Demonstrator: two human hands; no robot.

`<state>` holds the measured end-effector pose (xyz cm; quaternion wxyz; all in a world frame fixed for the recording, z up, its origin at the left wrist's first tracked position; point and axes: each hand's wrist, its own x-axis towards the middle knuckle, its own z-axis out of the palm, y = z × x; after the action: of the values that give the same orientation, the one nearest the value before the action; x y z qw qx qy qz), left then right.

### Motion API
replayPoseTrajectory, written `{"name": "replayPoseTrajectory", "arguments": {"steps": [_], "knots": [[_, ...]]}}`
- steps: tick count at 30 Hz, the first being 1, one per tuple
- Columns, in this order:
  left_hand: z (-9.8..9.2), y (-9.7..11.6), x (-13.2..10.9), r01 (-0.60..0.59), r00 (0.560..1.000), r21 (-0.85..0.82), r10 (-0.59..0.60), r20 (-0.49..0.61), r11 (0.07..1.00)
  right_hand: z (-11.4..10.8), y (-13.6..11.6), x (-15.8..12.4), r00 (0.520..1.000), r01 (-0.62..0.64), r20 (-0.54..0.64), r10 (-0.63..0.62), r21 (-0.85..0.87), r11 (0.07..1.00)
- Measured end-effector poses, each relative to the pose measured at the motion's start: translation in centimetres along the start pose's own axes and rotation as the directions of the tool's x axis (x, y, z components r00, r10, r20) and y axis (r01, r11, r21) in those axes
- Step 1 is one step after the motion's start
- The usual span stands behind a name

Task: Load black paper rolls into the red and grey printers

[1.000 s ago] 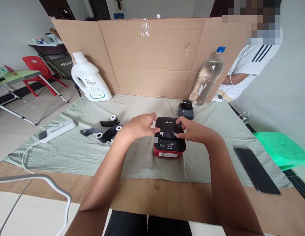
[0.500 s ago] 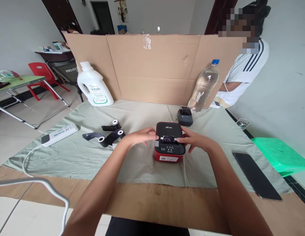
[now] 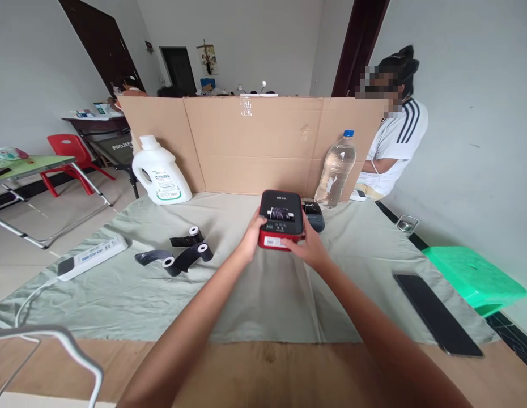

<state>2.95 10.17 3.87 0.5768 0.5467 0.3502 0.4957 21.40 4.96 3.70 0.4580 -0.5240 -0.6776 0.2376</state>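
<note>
A red tin box [image 3: 281,240] with a black top sits between my two hands at the middle of the cloth. On its top lies a small dark roll [image 3: 281,213] with white ends. My left hand [image 3: 251,237] grips the box's left side, its thumb near the front left corner. From the right, my right hand [image 3: 308,245] holds the box with the thumb at the front face. Just behind the box on the right is a dark grey device [image 3: 315,218], partly hidden. Several black rolls with white cores [image 3: 187,258] lie to the left.
A white bottle [image 3: 164,175] and a clear bottle with a blue cap [image 3: 338,170] stand before a cardboard screen [image 3: 255,133]. A power strip [image 3: 93,258] is at left, a black phone [image 3: 437,314] at right. A person [image 3: 397,141] is behind the screen's right end.
Both hands have moved from the small roll and top edges to the sides of the box. The box now stands farther back, close to the grey device. The camera view has shifted.
</note>
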Motion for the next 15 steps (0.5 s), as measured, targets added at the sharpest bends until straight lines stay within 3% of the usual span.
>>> {"name": "replayPoseTrajectory", "arguments": {"steps": [3,6,11,15], "knots": [[-0.9,0.1,4.7,0.039,0.996,-0.066,-0.044,-0.075,0.997,1.2,1.5,4.9,0.999,-0.053,0.011,0.052,0.079,0.995],[-1.6,-1.5,7.4,0.151,0.965,-0.182,-0.185,-0.185,0.972,2.9,4.1,7.4,0.999,-0.042,0.007,0.041,0.132,0.99],[-1.9,-4.3,8.8,0.198,0.94,-0.261,-0.258,-0.223,0.945,4.7,7.4,8.4,0.999,-0.042,0.021,0.039,0.143,0.989],[-2.1,-6.0,8.5,0.189,0.945,-0.31,-0.258,-0.2,0.932,3.9,7.9,8.4,0.998,-0.053,0.049,0.051,0.048,0.997]]}}
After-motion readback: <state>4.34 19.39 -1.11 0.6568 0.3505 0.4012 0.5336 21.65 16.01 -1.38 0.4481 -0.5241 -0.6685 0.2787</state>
